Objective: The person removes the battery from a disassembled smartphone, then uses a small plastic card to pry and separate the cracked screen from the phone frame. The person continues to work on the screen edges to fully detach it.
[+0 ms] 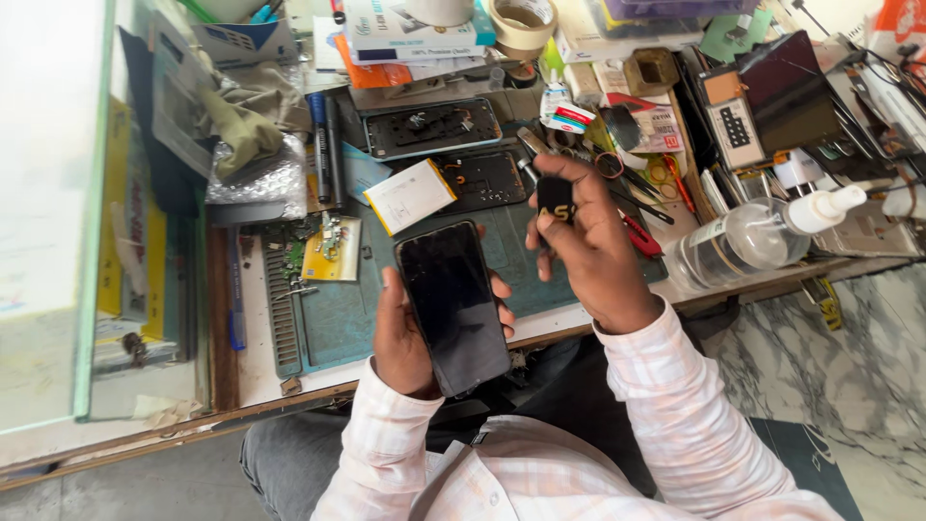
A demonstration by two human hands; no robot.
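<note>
Smartphone (453,304), dark screen up, lies cradled in the left hand (405,338), fingers curled around its edges above the desk edge. Just beyond, the right hand (588,251) pinches a small black pick (556,200) over the green work mat (338,314).

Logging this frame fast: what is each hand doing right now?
Left hand: closed around a black rectangular glass-fronted smartphone.
Right hand: closed on a small black flat plastic tool.

Long sleeves (666,386) of pale pink-and-white checked shirt, cuffs at wrists; grey trousers (289,458) below
</note>
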